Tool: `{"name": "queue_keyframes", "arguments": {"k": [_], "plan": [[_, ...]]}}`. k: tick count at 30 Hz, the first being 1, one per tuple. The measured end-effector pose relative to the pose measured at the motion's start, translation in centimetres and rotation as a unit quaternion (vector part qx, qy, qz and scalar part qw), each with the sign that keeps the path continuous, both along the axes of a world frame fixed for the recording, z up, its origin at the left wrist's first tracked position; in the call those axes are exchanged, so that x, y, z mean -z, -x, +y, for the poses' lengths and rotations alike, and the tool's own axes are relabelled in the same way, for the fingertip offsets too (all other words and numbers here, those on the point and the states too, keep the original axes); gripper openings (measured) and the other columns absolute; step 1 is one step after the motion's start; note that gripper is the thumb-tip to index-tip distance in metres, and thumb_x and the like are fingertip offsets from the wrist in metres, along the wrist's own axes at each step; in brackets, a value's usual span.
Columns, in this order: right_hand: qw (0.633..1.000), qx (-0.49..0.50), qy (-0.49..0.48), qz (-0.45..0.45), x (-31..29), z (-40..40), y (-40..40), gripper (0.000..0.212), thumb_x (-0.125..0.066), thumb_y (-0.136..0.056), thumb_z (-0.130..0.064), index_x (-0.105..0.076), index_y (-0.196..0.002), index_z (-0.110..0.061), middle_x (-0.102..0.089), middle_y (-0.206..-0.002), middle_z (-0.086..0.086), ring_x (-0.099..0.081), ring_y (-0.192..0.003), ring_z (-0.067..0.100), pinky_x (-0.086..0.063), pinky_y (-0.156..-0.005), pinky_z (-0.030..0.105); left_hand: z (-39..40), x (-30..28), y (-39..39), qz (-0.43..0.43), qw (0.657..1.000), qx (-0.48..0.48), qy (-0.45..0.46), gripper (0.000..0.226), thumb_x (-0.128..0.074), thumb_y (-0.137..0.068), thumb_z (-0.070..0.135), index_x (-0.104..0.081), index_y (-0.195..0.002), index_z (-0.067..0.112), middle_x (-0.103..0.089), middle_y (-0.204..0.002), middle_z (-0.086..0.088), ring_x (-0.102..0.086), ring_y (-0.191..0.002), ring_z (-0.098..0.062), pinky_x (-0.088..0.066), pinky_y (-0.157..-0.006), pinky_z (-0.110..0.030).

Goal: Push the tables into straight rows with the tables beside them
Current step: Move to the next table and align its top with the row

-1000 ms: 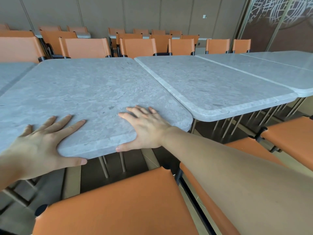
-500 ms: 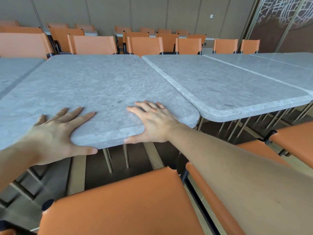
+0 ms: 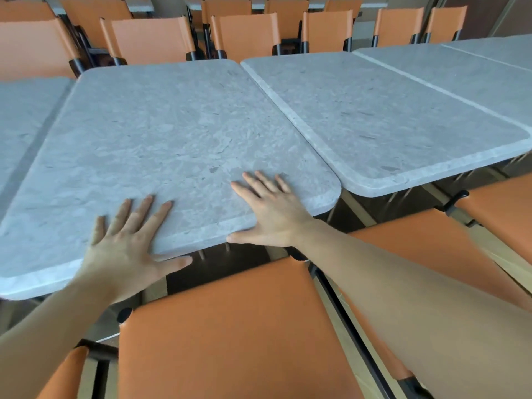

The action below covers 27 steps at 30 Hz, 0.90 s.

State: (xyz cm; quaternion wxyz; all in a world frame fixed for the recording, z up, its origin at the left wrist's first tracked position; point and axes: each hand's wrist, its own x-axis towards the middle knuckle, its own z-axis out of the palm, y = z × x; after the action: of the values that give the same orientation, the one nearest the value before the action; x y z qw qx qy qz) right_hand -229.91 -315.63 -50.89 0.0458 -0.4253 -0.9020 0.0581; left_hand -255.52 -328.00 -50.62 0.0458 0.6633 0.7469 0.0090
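A grey stone-look table (image 3: 172,133) stands right in front of me. My left hand (image 3: 129,243) lies flat on its near edge, fingers spread on top and the thumb along the rim. My right hand (image 3: 270,214) presses flat near the table's front right corner, thumb against the edge. To the right, a second grey table (image 3: 397,125) sits beside it, its front edge lying further toward me than the first table's. A third table (image 3: 483,79) continues the row at the far right, and another table (image 3: 20,110) shows at the left.
An orange chair back (image 3: 230,335) stands directly below my hands, with more orange chairs (image 3: 431,243) at the right. Rows of orange chairs (image 3: 149,38) line the far side of the tables.
The camera has tilted down and come closer to the table. Both hands stay flat on the near edge, and the table's far right corner now sits close against the neighbouring table.
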Motion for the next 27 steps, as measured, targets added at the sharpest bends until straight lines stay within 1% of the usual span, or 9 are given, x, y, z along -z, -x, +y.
{"name": "queue_keyframes", "arguments": {"k": [4, 7, 10, 13, 15, 17, 20, 24, 27], "plan": [[1.0, -0.003, 0.008, 0.005, 0.0, 0.2, 0.1, 0.113, -0.051, -0.075, -0.086, -0.008, -0.162, -0.03, 0.002, -0.171, -0.002, 0.01, -0.157, 0.018, 0.004, -0.126, 0.051, -1.1, -0.2, -1.1, -0.048, 0.996, -0.026, -0.067, 0.091, -0.011, -0.082, 0.082, -0.026, -0.159, 0.036, -0.021, -0.168, 0.004, -0.006, -0.157, -0.021, -0.005, -0.127, -0.049], [1.0, -0.004, -0.016, 0.024, 0.5, 0.4, 0.0, 0.106, -0.044, -0.076, -0.084, -0.014, -0.161, -0.029, -0.006, -0.171, 0.0, 0.003, -0.158, 0.021, 0.0, -0.126, 0.052, -0.8, 0.2, -1.9, -0.046, 0.989, -0.06, -0.13, 0.063, -0.025, -0.093, 0.057, -0.063, -0.128, 0.021, -0.058, -0.133, -0.007, -0.045, -0.132, -0.038, -0.025, -0.118, -0.061], [0.995, 0.019, -0.037, 0.091, 0.9, 0.6, 0.4, 0.083, -0.034, -0.084, -0.075, -0.039, -0.154, -0.03, -0.033, -0.164, -0.002, -0.022, -0.154, 0.021, -0.017, -0.124, 0.048, 1.0, -0.8, -2.0, -0.026, 0.987, -0.034, -0.156, 0.042, -0.032, -0.094, 0.043, -0.065, -0.097, 0.016, -0.056, -0.1, -0.004, -0.054, -0.098, -0.038, -0.036, -0.107, -0.064], [0.969, 0.103, -0.13, 0.182, 0.8, 1.0, 2.4, 0.044, -0.044, -0.089, -0.053, -0.071, -0.106, -0.023, -0.074, -0.113, -0.005, -0.063, -0.107, 0.024, -0.042, -0.085, 0.04, 4.8, -1.5, -3.0, -0.063, 0.984, 0.051, -0.159, 0.032, -0.036, -0.092, 0.035, -0.063, -0.093, 0.019, -0.055, -0.107, -0.001, -0.052, -0.099, -0.031, -0.039, -0.106, -0.062], [0.944, 0.171, -0.169, 0.227, 0.4, 1.9, 3.6, 0.027, -0.048, -0.083, -0.038, -0.066, -0.074, -0.02, -0.068, -0.068, -0.005, -0.059, -0.075, 0.026, -0.038, -0.066, 0.034, 8.1, -1.7, -4.6, -0.128, 0.976, 0.093, -0.153, 0.031, -0.04, -0.09, 0.036, -0.065, -0.099, 0.02, -0.056, -0.119, -0.002, -0.053, -0.11, -0.029, -0.039, -0.107, -0.061], [0.924, 0.209, -0.163, 0.275, 0.2, 2.5, 3.8, 0.024, -0.047, -0.078, -0.03, -0.062, -0.063, -0.02, -0.058, -0.051, -0.004, -0.056, -0.065, 0.027, -0.041, -0.061, 0.032, 11.4, -2.2, -6.5, -0.201, 0.961, 0.117, -0.153, 0.033, -0.043, -0.087, 0.036, -0.065, -0.105, 0.019, -0.055, -0.13, -0.004, -0.054, -0.122, -0.031, -0.041, -0.107, -0.058], [0.915, 0.191, -0.17, 0.313, 1.0, 2.8, 3.0, 0.021, -0.044, -0.074, -0.02, -0.063, -0.066, -0.018, -0.058, -0.053, -0.003, -0.054, -0.064, 0.027, -0.044, -0.06, 0.031, 15.5, -3.7, -9.5, -0.265, 0.946, 0.115, -0.145, 0.037, -0.046, -0.084, 0.028, -0.063, -0.115, 0.018, -0.047, -0.144, -0.002, -0.045, -0.137, -0.026, -0.034, -0.114, -0.056], [0.887, 0.254, -0.144, 0.358, 1.1, 2.8, 3.1, 0.022, -0.037, -0.07, -0.014, -0.058, -0.078, -0.013, -0.057, -0.071, 0.0, -0.053, -0.069, 0.026, -0.034, -0.054, 0.027, 19.4, -3.8, -10.3, -0.204, 0.969, 0.13, -0.053, 0.04, -0.051, -0.093, 0.024, -0.057, -0.132, 0.025, -0.035, -0.158, 0.008, -0.03, -0.148, -0.021, -0.01, -0.122, -0.062], [0.874, 0.308, -0.107, 0.361, 0.8, 2.9, 3.5, 0.017, -0.045, -0.07, -0.009, -0.056, -0.083, -0.012, -0.055, -0.083, 0.002, -0.054, -0.072, 0.026, -0.028, -0.053, 0.026, 21.6, -3.6, -9.2, -0.185, 0.978, 0.099, -0.011, 0.019, -0.048, -0.097, 0.031, -0.063, -0.108, 0.03, -0.054, -0.117, 0.012, -0.046, -0.128, -0.024, -0.034, -0.11, -0.058]]}}
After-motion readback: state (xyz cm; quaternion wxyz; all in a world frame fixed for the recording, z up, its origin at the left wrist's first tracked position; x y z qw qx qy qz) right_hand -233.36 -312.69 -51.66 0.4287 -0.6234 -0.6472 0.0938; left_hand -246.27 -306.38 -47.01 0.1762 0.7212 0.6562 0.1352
